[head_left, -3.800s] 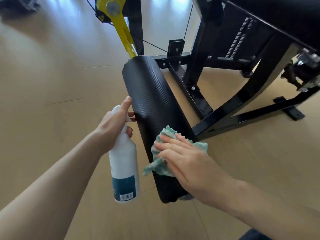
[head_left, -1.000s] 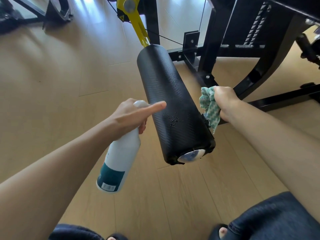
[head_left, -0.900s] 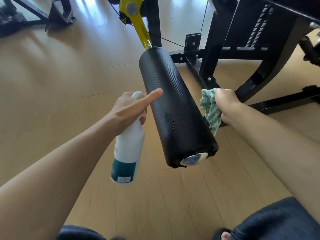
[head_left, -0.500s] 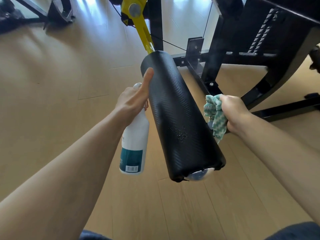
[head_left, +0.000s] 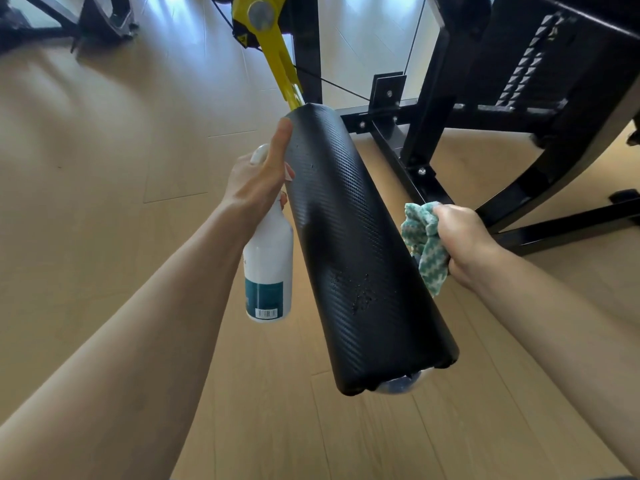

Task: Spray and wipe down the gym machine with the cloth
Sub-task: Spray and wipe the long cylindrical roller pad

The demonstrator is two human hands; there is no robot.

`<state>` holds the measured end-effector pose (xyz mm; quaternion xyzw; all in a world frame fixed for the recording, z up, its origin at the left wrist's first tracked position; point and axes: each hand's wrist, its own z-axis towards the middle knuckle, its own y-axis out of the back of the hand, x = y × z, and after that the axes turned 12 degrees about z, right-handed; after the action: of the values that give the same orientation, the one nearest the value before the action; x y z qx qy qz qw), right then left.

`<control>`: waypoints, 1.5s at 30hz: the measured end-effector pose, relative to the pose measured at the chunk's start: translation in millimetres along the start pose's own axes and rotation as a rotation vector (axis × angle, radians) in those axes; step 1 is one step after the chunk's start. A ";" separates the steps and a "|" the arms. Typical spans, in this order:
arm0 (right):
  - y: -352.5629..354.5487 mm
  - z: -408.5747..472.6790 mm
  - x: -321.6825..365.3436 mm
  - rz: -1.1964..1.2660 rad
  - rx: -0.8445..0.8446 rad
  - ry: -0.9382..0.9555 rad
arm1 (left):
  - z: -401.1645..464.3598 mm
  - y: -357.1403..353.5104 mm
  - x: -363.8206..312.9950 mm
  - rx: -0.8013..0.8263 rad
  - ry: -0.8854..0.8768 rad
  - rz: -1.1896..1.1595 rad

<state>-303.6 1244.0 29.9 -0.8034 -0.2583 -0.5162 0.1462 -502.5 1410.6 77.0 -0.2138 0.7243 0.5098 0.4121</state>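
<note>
Left hand point(head_left: 258, 178) grips the light, rigid spray bottle point(head_left: 268, 258) by its neck; right hand point(head_left: 462, 242) bunches the soft cloth point(head_left: 424, 245) beside the firm, wet roller pad point(head_left: 360, 244) between them.

Left hand point(head_left: 258, 181) grips spray bottle point(head_left: 268, 261); right hand point(head_left: 460, 244) grips cloth point(head_left: 424, 244) beside roller pad point(head_left: 360, 251).

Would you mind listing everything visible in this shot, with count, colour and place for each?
Roller pad: one, black, centre, spray droplets near its lower end.
Lever arm: one, yellow, above the pad.
Machine frame: one, black, upper right.
Spray bottle: one, white with teal label, left of the pad.
Cloth: one, green and white, right of the pad.
Floor: light wood, all around.
Left hand: grips the bottle, forefinger extended along the pad.
Right hand: holds the bunched cloth.
</note>
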 end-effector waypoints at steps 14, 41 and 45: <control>-22.6 -6.6 21.1 -0.159 0.032 0.382 | 6.2 -9.8 2.9 -0.077 0.056 -0.093; -44.8 -112.9 10.8 -1.889 0.865 1.072 | -43.8 -1.1 48.6 0.515 0.304 -0.246; -97.3 -82.3 11.2 -2.119 0.766 1.173 | -40.0 4.8 55.3 0.538 0.340 -0.270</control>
<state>-416.9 1285.8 71.9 0.2378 -0.8008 -0.5493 -0.0228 -552.7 1382.1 40.2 -0.2730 0.8564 0.1984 0.3908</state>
